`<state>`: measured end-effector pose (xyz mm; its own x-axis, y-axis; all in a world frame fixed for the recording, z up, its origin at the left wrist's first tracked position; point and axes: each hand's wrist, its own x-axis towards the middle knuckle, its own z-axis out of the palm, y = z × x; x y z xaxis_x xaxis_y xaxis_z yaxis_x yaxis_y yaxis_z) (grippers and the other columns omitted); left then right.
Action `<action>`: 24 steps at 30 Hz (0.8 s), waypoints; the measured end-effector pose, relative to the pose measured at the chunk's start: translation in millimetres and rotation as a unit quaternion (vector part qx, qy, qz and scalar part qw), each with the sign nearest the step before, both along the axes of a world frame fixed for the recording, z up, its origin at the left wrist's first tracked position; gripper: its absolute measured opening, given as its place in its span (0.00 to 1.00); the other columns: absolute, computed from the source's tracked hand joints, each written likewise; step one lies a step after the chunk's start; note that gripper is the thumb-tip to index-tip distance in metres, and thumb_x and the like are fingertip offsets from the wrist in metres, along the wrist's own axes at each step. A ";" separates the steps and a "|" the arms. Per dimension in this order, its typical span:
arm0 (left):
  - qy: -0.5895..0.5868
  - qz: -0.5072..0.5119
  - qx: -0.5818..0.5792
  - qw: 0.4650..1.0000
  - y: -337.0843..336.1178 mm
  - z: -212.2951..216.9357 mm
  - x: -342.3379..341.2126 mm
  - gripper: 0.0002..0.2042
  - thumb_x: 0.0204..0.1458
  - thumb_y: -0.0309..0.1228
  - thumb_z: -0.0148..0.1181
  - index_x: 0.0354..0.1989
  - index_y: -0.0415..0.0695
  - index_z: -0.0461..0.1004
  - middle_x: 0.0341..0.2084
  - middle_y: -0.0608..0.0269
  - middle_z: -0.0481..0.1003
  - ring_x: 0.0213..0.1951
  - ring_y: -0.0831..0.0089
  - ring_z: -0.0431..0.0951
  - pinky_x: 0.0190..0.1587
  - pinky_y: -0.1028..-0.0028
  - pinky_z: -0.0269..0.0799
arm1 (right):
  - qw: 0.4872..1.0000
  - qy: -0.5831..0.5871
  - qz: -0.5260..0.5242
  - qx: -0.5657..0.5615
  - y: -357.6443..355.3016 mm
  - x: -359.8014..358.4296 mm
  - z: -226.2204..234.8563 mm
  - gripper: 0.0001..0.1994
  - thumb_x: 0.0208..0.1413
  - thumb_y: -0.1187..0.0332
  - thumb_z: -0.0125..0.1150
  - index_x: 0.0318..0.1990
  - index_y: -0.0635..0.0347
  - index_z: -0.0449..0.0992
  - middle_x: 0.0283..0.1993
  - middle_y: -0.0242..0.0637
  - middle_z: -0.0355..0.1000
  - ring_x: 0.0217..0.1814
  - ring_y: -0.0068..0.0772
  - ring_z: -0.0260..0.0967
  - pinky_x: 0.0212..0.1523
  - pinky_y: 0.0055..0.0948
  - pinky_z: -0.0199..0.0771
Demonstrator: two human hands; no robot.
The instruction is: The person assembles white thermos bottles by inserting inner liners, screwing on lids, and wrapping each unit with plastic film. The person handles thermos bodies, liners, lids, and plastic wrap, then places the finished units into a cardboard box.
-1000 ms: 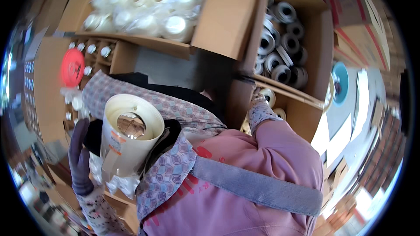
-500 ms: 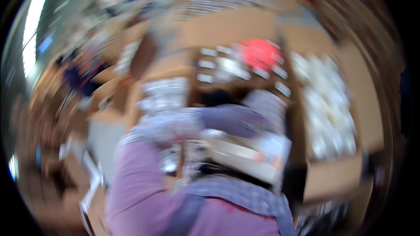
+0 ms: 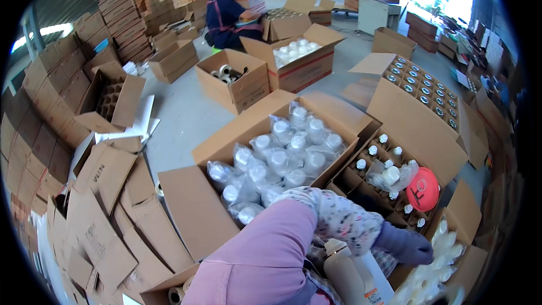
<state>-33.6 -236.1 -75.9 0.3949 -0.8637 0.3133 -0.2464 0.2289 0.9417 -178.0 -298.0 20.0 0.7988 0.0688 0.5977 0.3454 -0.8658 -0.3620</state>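
Left hand (image 3: 404, 244) near bottle (image 3: 342, 274), fingertips hidden

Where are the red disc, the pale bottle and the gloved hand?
Red disc (image 3: 423, 190): head view, middle of its face.
Pale bottle (image 3: 342, 274): head view, side of its body.
Gloved hand (image 3: 403, 244): head view, middle of the hand.

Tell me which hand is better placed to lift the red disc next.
Probably your left hand: it is just below the red disc in the picture, while your right hand isn't in view.
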 end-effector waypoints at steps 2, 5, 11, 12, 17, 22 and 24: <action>0.343 0.056 0.164 0.923 25.8 113.1 -28.3 0.20 0.60 0.49 0.41 0.37 0.47 0.75 0.27 0.65 0.75 0.33 0.72 0.75 0.35 0.69 0.71 | 0.999 -0.014 -0.023 -0.024 -7.3 2.3 2.9 0.32 0.49 0.53 0.66 0.60 0.54 0.65 0.64 0.44 0.52 0.57 0.49 0.58 0.54 0.53 0.61; 0.454 0.026 0.048 0.889 44.6 117.3 -6.1 0.21 0.62 0.50 0.39 0.42 0.48 0.73 0.32 0.66 0.76 0.34 0.74 0.75 0.36 0.73 0.71 | 0.999 -0.037 0.014 -0.036 -8.5 18.2 7.4 0.34 0.49 0.52 0.66 0.62 0.54 0.64 0.66 0.45 0.51 0.59 0.51 0.57 0.56 0.54 0.61; 0.399 -0.020 -0.173 0.900 63.6 68.5 36.7 0.22 0.61 0.42 0.49 0.61 0.46 0.61 0.51 0.64 0.71 0.51 0.76 0.70 0.52 0.71 0.69 | 0.988 -0.079 0.103 -0.084 14.1 82.9 50.2 0.50 0.43 0.56 0.72 0.70 0.58 0.46 0.70 0.55 0.42 0.69 0.51 0.47 0.63 0.47 0.57; 0.354 0.003 -0.179 0.918 70.3 76.8 37.4 0.24 0.61 0.40 0.50 0.64 0.46 0.59 0.54 0.63 0.69 0.54 0.75 0.68 0.55 0.70 0.68 | 0.991 -0.027 0.129 -0.040 9.9 88.8 50.5 0.52 0.43 0.57 0.72 0.70 0.58 0.42 0.71 0.54 0.40 0.70 0.51 0.46 0.64 0.46 0.55; 0.122 0.042 -0.164 0.978 72.1 79.9 53.9 0.25 0.58 0.31 0.52 0.64 0.46 0.57 0.59 0.56 0.63 0.60 0.65 0.63 0.62 0.65 0.59 | 0.921 0.233 0.265 0.167 -18.3 115.7 46.9 0.61 0.42 0.61 0.73 0.70 0.60 0.23 0.74 0.52 0.31 0.74 0.49 0.38 0.68 0.43 0.47; -0.476 0.177 -0.252 0.824 101.7 121.1 60.7 0.15 0.47 0.31 0.57 0.45 0.42 0.70 0.48 0.50 0.68 0.53 0.47 0.66 0.56 0.60 0.64 | 0.887 0.176 0.169 0.392 -91.4 122.6 -10.8 0.40 0.49 0.65 0.63 0.68 0.62 0.49 0.65 0.46 0.56 0.63 0.39 0.59 0.56 0.37 0.65; -0.355 0.174 -0.201 0.896 98.6 124.0 61.1 0.14 0.52 0.35 0.55 0.44 0.41 0.69 0.45 0.50 0.70 0.49 0.51 0.70 0.52 0.61 0.66 | 0.861 0.217 0.125 0.443 -91.3 126.6 -27.7 0.41 0.48 0.64 0.64 0.68 0.61 0.48 0.66 0.46 0.56 0.63 0.38 0.59 0.56 0.37 0.65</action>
<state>27.5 -137.4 48.1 0.1953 -0.4876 0.8509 -0.8733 0.3084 0.3772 -51.4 -389.3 -7.7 0.9865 -0.0587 0.1529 0.1465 -0.1022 -0.9839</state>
